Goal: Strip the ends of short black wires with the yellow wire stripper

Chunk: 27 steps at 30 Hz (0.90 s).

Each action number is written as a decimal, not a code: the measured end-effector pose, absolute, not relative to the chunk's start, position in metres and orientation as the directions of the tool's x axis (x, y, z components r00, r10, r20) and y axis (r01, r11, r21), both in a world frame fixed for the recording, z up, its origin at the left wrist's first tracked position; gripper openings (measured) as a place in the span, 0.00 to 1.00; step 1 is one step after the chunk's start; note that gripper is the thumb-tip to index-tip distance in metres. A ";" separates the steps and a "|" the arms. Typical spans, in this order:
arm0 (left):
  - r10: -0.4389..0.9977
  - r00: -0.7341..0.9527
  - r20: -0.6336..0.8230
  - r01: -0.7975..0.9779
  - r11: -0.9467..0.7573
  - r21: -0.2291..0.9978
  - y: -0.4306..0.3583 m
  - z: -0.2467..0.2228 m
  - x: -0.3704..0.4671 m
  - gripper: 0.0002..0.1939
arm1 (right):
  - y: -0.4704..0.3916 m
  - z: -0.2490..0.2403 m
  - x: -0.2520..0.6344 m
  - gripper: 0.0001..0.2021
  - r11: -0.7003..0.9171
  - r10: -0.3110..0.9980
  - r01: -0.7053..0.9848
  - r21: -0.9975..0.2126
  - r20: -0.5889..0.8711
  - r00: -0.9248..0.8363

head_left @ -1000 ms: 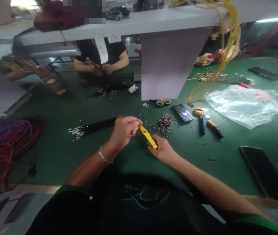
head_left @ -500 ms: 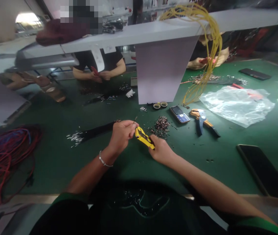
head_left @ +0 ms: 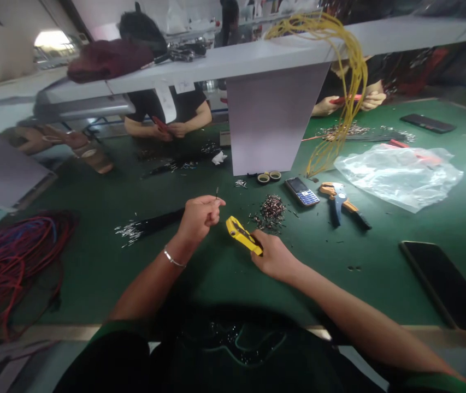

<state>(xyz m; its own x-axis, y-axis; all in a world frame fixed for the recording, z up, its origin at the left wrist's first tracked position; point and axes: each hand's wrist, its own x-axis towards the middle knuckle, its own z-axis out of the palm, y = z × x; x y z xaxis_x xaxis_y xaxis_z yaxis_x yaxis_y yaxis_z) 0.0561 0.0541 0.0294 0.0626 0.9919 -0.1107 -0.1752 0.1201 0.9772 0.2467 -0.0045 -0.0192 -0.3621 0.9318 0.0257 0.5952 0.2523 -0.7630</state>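
Pinching a thin dark strand (head_left: 217, 192), the left hand (head_left: 199, 218) has drawn away from the yellow tool (head_left: 241, 233) the right hand (head_left: 276, 255) grips.

On the green surface (head_left: 372, 295), a keypad phone (head_left: 303, 192). Just right of it, blue-and-orange pliers (head_left: 340, 198); farther right, a clear plastic bag (head_left: 399, 172); right and nearer the viewer, a large dark smartphone (head_left: 448, 284). Just left of the keypad phone and slightly beyond, two tape rolls (head_left: 264, 183). Beyond it, a pale upright panel (head_left: 273, 120) under a white shelf (head_left: 253, 56), with looped yellow wires (head_left: 357, 82) hanging down. Well to its left, tangled red and blue wires (head_left: 15, 240); beyond and left, a white crumpled scrap (head_left: 218, 158).
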 end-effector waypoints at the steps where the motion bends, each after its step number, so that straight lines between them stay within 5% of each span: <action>1: 0.988 0.087 -0.126 -0.191 0.141 0.971 0.056 0.030 0.053 0.07 | -0.007 -0.017 0.247 0.06 0.154 0.927 0.454 -0.878 -0.030 -0.374; 3: 0.982 0.119 -0.145 -0.208 0.167 0.964 0.059 0.031 0.049 0.07 | -0.011 -0.014 0.247 0.08 -0.113 0.885 0.128 -0.985 -0.158 -0.438; 5: 0.979 0.134 -0.155 -0.213 0.181 0.960 0.059 0.033 0.047 0.06 | -0.013 -0.011 0.247 0.10 -0.360 0.821 -0.120 -0.925 -0.253 -0.512; 9: 0.973 0.154 -0.171 -0.216 0.202 0.955 0.058 0.032 0.046 0.06 | -0.014 -0.003 0.246 0.10 -0.521 0.777 -0.275 -0.808 -0.315 -0.546; 16: 0.964 0.190 -0.188 -0.208 0.226 0.952 0.053 0.030 0.055 0.05 | -0.017 0.002 0.253 0.10 -0.499 0.803 -0.209 -0.841 -0.357 -0.477; 27: 0.988 0.070 -0.141 -0.146 0.150 0.978 0.027 0.048 0.067 0.04 | -0.001 -0.015 0.246 0.07 -0.036 0.927 0.308 -0.951 -0.147 -0.346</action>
